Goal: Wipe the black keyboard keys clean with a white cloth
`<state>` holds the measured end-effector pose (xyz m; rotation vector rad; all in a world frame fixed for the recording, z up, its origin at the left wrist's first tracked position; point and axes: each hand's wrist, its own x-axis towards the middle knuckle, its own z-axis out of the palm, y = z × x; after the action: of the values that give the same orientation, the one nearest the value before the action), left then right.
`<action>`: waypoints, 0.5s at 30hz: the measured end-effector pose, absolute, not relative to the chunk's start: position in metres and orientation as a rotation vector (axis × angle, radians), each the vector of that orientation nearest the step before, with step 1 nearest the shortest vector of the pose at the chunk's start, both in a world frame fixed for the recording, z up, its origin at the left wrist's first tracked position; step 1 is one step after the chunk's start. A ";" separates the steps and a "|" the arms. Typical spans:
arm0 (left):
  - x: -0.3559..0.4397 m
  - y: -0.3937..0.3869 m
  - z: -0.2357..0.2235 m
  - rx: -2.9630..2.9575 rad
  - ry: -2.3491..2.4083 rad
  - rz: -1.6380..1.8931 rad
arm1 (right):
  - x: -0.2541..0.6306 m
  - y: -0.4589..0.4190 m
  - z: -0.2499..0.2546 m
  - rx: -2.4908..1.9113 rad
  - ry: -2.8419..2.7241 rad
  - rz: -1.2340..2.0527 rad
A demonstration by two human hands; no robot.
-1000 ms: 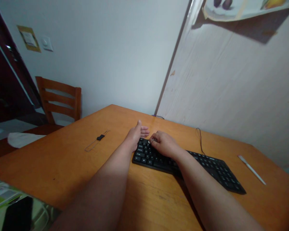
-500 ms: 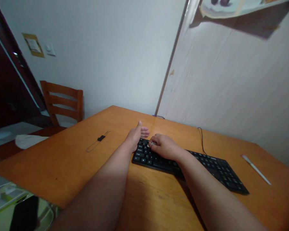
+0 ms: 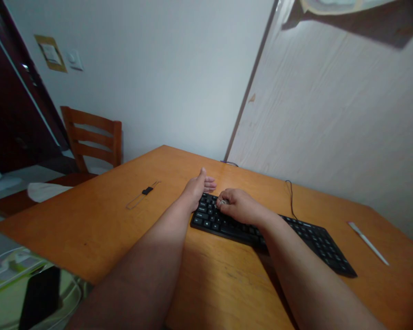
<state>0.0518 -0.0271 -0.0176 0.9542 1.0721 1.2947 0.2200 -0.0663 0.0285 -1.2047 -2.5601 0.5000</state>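
A black keyboard (image 3: 223, 228) lies on the wooden table in front of me, its right part partly hidden under my right forearm. My left hand (image 3: 197, 189) is on edge against the keyboard's left end, thumb up and fingers stretched out, holding nothing. Over the upper left keys, my right hand (image 3: 239, 206) has its fingers pinched together. A small greyish-white thing (image 3: 223, 201) shows at those fingertips, too small to name. To the left of my left hand lies a thin wire loop tool with a black middle piece (image 3: 147, 190).
A slim white brush (image 3: 369, 244) lies to the right of the keyboard. The keyboard's dark cable (image 3: 291, 199) runs toward the wall. A wooden chair (image 3: 92, 137) stands beyond the table's left side. At the lower left, a black phone (image 3: 40, 295) lies below the table's edge.
The camera view has shifted slightly. My right hand's pinched fingers have shifted a little over the upper left keys. My left hand keeps its place at the keyboard's left end.
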 end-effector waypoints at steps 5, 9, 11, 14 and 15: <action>0.052 -0.026 -0.019 0.957 1.069 1.295 | 0.220 -0.068 0.028 -1.184 -2.572 0.595; 0.052 -0.026 -0.020 0.954 1.067 1.301 | 0.220 -0.071 0.031 -1.184 -2.586 0.657; 0.052 -0.026 -0.020 0.953 1.063 1.306 | 0.220 -0.073 0.033 -1.181 -2.594 0.724; 0.052 -0.026 -0.020 0.953 1.065 1.307 | 0.221 -0.076 0.036 -1.173 -2.617 0.846; 0.052 -0.026 -0.020 0.955 1.065 1.308 | 0.221 -0.076 0.036 -1.173 -2.618 0.874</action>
<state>0.0525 -0.0262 -0.0200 0.9551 1.0654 1.3077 0.2213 -0.0763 0.0363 -1.1734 -2.6183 0.8738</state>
